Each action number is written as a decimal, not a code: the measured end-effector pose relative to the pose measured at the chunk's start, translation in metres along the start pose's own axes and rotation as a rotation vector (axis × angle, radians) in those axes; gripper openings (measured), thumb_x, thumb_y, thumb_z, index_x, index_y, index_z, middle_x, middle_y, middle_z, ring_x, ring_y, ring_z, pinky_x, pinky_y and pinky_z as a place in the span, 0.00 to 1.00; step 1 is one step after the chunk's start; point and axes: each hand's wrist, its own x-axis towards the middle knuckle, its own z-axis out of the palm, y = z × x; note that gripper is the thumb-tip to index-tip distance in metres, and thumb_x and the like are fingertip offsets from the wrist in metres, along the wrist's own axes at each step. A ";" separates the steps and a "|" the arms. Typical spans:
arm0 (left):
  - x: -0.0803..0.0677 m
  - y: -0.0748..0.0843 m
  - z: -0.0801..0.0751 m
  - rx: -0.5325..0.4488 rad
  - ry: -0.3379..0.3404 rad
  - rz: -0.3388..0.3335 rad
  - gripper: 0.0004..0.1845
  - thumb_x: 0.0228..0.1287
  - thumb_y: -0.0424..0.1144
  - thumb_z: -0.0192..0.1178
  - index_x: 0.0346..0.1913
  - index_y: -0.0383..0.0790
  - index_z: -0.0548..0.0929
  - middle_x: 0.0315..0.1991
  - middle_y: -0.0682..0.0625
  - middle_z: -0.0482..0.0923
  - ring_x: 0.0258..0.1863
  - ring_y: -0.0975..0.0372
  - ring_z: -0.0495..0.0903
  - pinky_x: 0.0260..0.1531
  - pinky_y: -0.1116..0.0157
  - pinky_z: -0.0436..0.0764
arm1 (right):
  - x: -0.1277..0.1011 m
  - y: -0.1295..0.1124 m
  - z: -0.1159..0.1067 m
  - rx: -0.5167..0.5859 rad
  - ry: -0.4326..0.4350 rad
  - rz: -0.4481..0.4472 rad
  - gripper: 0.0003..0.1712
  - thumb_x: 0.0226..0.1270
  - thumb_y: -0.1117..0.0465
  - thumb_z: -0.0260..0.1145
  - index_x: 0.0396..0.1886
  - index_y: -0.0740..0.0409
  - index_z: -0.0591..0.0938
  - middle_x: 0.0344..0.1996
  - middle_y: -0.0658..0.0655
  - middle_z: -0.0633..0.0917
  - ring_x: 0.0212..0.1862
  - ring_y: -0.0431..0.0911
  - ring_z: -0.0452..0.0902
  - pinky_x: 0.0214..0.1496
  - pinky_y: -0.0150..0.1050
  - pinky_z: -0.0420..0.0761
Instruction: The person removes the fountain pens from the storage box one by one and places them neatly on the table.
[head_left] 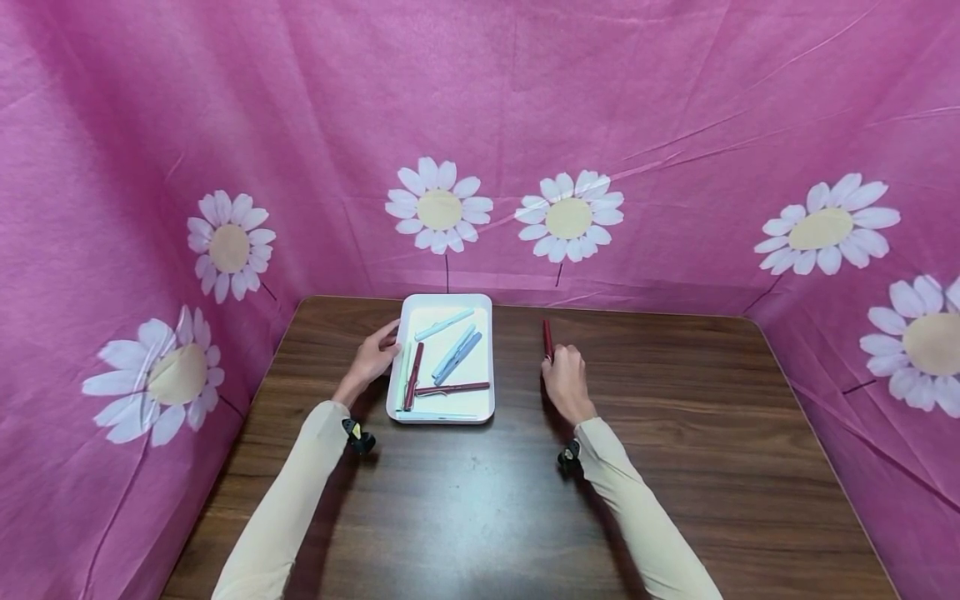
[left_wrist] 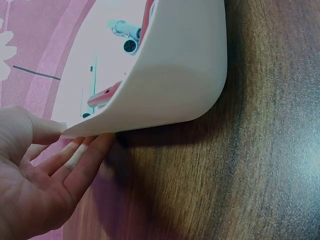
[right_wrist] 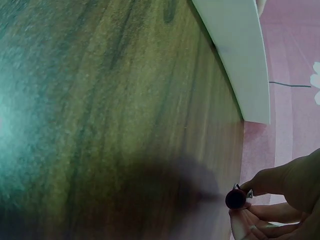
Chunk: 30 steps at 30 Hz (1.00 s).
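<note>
A white tray (head_left: 492, 350) lies on the table and holds several pens. My left hand (head_left: 372, 357) grips its left side; in the left wrist view the thumb is at the rim and the fingers are against the outside of the tray wall (left_wrist: 185, 75). Right of the tray, my right hand (head_left: 567, 383) pinches a dark red pen (head_left: 547, 333) between thumb and fingers. The right wrist view shows that pen (right_wrist: 235, 199) end-on, with its metal clip, above the table. Inside the tray are dark red pens (head_left: 452, 388), a light blue pen (head_left: 446, 324), darker blue pens (head_left: 458, 358) and pale pens.
The brown wooden table (head_left: 480, 508) extends to both sides of the tray and towards me. A pink curtain (head_left: 495, 92) with white daisies hangs behind the table and along its sides. Each wrist carries a small black camera (head_left: 358, 436).
</note>
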 end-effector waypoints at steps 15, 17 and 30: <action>0.002 -0.002 0.000 -0.029 -0.011 -0.005 0.31 0.79 0.30 0.52 0.81 0.44 0.64 0.69 0.31 0.75 0.64 0.43 0.78 0.49 0.55 0.88 | -0.002 0.005 0.009 -0.031 -0.069 0.058 0.07 0.66 0.71 0.68 0.31 0.73 0.82 0.33 0.72 0.83 0.40 0.69 0.84 0.44 0.61 0.85; 0.002 -0.001 0.000 -0.031 -0.015 -0.007 0.31 0.80 0.30 0.52 0.82 0.44 0.64 0.69 0.31 0.75 0.64 0.43 0.78 0.49 0.55 0.89 | -0.002 0.006 0.010 -0.030 -0.067 0.065 0.07 0.67 0.71 0.69 0.31 0.73 0.82 0.33 0.72 0.82 0.40 0.69 0.84 0.43 0.61 0.85; 0.002 -0.003 0.000 -0.083 -0.032 -0.036 0.31 0.80 0.31 0.51 0.82 0.45 0.62 0.71 0.31 0.73 0.63 0.41 0.78 0.47 0.54 0.89 | -0.002 0.002 0.008 -0.068 -0.057 0.065 0.10 0.64 0.69 0.72 0.33 0.76 0.82 0.35 0.74 0.82 0.41 0.72 0.82 0.46 0.63 0.84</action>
